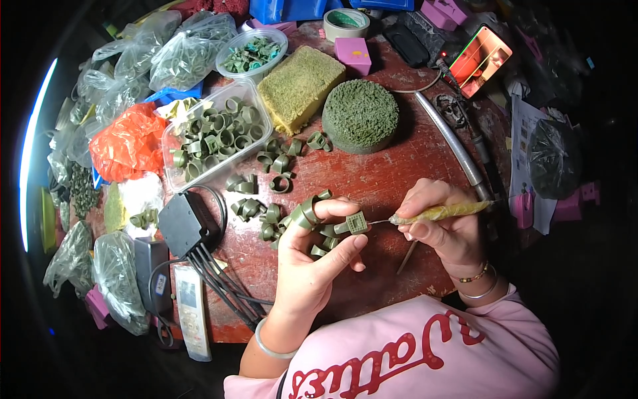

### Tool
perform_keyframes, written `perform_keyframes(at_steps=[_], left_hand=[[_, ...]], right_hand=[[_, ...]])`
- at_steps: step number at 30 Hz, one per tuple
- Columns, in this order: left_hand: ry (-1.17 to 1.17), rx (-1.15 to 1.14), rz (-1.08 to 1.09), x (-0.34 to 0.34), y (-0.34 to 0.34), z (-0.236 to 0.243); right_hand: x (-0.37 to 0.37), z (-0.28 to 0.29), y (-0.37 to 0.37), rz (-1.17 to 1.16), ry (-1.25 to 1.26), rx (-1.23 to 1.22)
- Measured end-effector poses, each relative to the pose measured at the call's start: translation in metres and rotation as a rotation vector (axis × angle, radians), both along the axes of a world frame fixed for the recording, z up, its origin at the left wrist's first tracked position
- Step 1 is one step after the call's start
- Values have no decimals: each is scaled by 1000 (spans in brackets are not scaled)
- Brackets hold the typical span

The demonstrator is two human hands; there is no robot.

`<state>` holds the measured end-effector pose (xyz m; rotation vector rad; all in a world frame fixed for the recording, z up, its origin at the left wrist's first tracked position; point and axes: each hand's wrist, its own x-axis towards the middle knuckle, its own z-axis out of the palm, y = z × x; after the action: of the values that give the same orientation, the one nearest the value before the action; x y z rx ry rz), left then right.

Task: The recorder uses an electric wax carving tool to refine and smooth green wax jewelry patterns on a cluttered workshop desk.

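My left hand pinches a green ring with a square patterned top between thumb and fingers. More plain green rings are slipped over the fingers of that hand. My right hand grips a thin-tipped hand tool whose handle is wrapped in yellow. The tool's fine metal tip reaches the right side of the square top; whether it touches cannot be made out. Loose green rings lie on the red table beyond and beside my left hand, some partly hidden behind it.
A clear tub of green rings stands at the back left, near a yellow block and a round green block. Left are a black cable box and a remote control. A lit phone and metal tube sit right.
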<state>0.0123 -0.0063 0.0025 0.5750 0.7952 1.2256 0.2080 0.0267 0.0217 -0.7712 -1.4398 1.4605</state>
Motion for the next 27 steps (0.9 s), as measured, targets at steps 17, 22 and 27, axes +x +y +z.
perform_keyframes(at_steps=[17,22,27], left_hand=[[10,-12,6,0,0,2],[13,-18,2,0,0,2],[10,-8,0,1,0,1]], right_hand=[[2,-3,-4,-25,80,-142],[1,-4,-4,-33,81,-107],[3,-4,-4,-33,59,-116]])
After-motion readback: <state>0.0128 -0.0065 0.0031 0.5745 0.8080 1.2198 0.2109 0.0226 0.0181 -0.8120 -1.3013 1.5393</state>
